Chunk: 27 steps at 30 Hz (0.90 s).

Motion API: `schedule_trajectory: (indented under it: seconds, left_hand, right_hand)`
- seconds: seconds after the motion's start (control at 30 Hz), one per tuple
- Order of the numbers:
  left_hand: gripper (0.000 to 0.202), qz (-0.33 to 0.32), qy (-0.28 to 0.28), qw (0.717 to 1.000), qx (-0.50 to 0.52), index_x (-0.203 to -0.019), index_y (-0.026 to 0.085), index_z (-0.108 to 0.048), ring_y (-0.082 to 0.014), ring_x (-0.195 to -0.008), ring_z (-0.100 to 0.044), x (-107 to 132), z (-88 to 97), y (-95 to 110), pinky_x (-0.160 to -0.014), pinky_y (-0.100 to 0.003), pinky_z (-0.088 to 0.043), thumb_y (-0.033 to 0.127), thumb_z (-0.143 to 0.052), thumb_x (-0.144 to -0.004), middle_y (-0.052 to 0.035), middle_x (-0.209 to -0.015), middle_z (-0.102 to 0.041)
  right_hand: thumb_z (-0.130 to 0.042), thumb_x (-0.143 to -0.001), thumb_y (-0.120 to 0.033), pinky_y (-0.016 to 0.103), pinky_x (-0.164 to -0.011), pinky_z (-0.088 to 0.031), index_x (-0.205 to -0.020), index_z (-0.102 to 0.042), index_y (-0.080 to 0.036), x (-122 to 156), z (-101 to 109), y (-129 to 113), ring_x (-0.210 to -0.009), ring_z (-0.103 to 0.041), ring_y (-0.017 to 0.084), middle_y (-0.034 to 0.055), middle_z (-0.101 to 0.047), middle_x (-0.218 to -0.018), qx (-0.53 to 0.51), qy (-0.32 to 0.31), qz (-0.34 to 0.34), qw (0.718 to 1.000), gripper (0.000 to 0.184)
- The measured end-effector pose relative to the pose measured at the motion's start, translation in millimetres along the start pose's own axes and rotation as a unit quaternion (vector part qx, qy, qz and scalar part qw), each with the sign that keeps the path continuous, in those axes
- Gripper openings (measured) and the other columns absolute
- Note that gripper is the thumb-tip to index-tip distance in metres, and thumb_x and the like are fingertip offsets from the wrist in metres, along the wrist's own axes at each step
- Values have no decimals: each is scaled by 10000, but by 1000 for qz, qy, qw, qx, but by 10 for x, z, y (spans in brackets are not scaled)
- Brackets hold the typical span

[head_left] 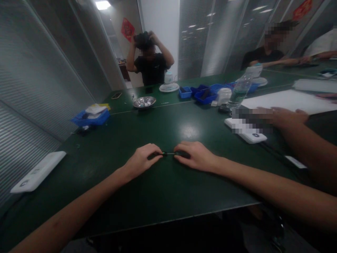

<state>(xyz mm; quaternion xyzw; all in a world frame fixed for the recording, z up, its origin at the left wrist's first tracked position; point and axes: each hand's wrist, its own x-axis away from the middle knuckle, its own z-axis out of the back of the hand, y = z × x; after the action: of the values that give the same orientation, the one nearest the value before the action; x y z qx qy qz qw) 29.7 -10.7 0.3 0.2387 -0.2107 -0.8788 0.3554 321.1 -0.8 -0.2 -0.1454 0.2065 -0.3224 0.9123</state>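
Note:
Both my hands rest on the dark green table [158,189], close together near its middle. My left hand [143,161] is closed in a pinch on a small black part [154,155]. My right hand [196,156] is closed on another small black part [181,153]. A thin dark piece [168,153] runs between the two parts, joining them in the gap between my fingertips. What the black parts are I cannot make out.
A white power strip [39,171] lies at the left edge, another [246,131] at the right under a co-worker's hand [284,116]. Further back stand blue bins [91,117] [205,95], a metal bowl [144,102], a water bottle [240,89] and a small fan [169,84]. People sit across.

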Motion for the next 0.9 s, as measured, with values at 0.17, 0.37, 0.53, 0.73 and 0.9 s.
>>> schedule_trajectory:
  seconds: [0.17, 0.37, 0.53, 0.73, 0.9]
  left_hand:
    - [194, 21, -5, 1000, 9, -1186, 216, -690, -193, -950, -648, -12, -13, -42, -845, -340, -530, 243, -630, -1003, -58, -1114, -699]
    - [202, 21, -26, 999, 29, -1190, 226, -703, -208, -994, -638, -46, 11, 14, -843, -345, -518, 259, -610, -1014, -69, -1142, -690]
    - [163, 31, -27, 999, 27, -1128, 217, -709, -195, -921, -618, -69, 6, 23, -793, -326, -486, 285, -640, -997, -53, -1057, -684]
    - [190, 64, -33, 995, 63, -1130, 205, -705, -178, -850, -599, -76, 1, -20, -746, -302, -466, 325, -644, -995, -43, -1004, -677]
    - [202, 70, -49, 992, 90, -1120, 199, -701, -170, -826, -591, -88, 3, -9, -733, -292, -460, 349, -632, -1004, -37, -977, -674]
  right_hand:
    - [-571, -1043, -380, 285, -697, -438, -1199, -660, -196, -1, -17, -1, -795, -632, 163, 58, -672, -1026, 14, 0, 8, 1000, 257]
    - [-542, -1062, -376, 291, -695, -454, -1220, -650, -193, -5, -26, -8, -818, -645, 173, 77, -675, -1066, 22, -1, 19, 1000, 265]
    - [-498, -1085, -391, 287, -686, -462, -1233, -633, -193, -4, -36, -11, -808, -643, 168, 80, -667, -1083, 28, -12, 40, 999, 282]
    - [-458, -1102, -402, 277, -662, -451, -1260, -610, -187, -8, -52, -2, -780, -636, 157, 86, -662, -1099, 38, -13, 50, 998, 306]
    - [-435, -1111, -406, 282, -659, -441, -1272, -603, -184, -19, -61, -8, -775, -635, 159, 82, -658, -1090, 57, -18, 60, 996, 321]
